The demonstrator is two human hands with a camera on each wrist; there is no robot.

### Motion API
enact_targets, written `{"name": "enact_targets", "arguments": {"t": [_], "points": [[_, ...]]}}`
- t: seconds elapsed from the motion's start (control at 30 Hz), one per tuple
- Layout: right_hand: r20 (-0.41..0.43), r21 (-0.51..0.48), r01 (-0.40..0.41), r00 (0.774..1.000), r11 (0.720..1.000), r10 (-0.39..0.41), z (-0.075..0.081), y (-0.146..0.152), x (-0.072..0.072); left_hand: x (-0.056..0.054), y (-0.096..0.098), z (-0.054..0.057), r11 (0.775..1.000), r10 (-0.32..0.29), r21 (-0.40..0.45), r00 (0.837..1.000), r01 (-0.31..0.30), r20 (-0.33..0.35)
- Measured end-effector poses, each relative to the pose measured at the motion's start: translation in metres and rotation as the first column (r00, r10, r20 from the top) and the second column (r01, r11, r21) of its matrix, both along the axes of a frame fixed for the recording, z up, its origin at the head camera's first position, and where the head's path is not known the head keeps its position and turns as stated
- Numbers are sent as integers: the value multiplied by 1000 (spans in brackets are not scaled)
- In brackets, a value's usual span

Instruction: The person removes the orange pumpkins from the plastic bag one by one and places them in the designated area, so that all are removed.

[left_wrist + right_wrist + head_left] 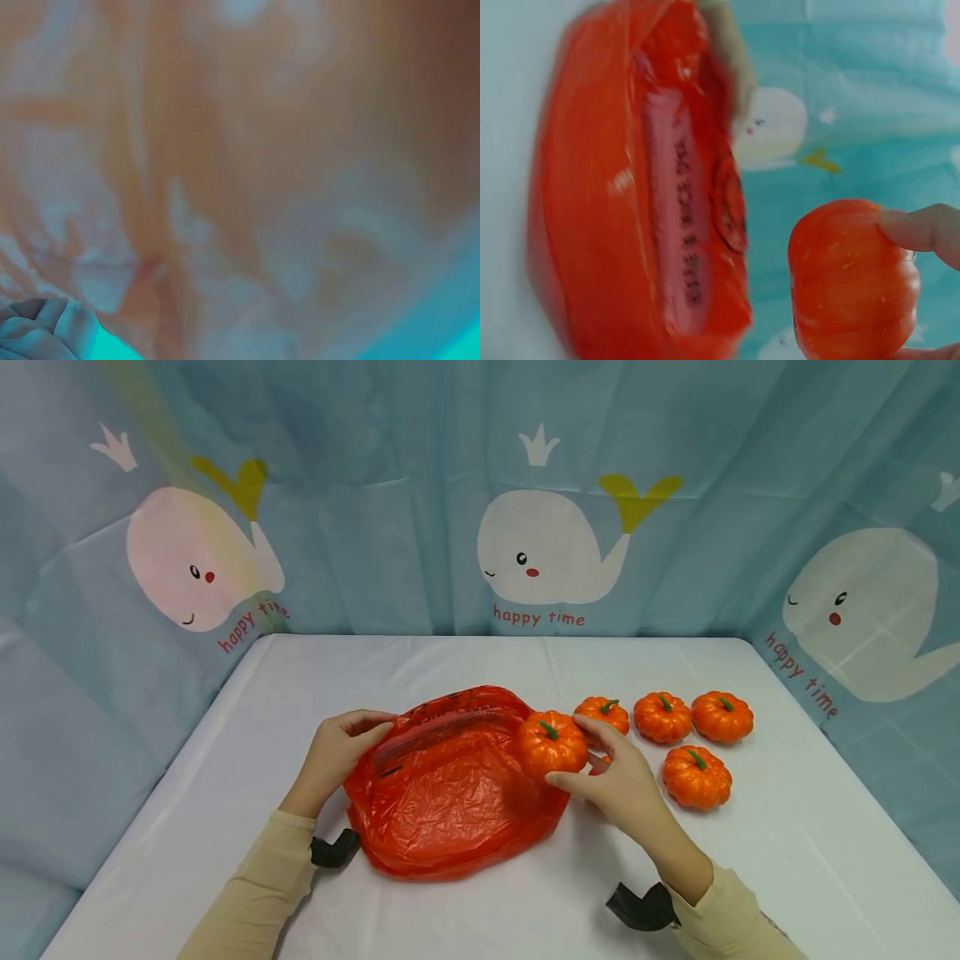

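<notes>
A red plastic bag [442, 810] with dark printing lies puffed up on the table, its mouth spread. My left hand [341, 747] pinches the bag's left rim; in the left wrist view the bag's film fills most of the picture, with curled fingers [49, 330] at the lower left corner. Between thumb and fingers, my right hand [618, 777] grips a small orange pumpkin [551, 747] with a green stem. In the head view this pumpkin overlaps the right side of the bag. Seen from the right wrist, the held pumpkin [851, 285] is apart from the bag's mouth.
Several more orange pumpkins stand at the right, among them one [697, 778] nearer the front and one [722, 717] farthest right. Another orange piece is mostly hidden behind the right hand. A blue curtain [375, 560] with whales borders the white table [810, 843].
</notes>
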State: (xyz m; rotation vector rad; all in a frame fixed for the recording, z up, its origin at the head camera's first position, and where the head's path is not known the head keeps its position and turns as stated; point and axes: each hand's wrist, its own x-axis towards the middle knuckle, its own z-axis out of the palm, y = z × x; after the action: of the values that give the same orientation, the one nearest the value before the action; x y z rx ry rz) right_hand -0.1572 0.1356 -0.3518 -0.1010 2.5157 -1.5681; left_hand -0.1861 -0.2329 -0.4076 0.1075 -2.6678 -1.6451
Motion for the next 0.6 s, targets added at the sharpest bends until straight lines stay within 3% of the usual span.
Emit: {"name": "enact_targets", "arguments": {"t": [0.3,0.6], "points": [[16,64,135,991,989,-136,13,57,11,1,0,3,1000,7,5,1000,-7,12],[69,127,246,964,961,-256,11,90,19,2,1,2,1000,10,24,1000,-10,5]]}}
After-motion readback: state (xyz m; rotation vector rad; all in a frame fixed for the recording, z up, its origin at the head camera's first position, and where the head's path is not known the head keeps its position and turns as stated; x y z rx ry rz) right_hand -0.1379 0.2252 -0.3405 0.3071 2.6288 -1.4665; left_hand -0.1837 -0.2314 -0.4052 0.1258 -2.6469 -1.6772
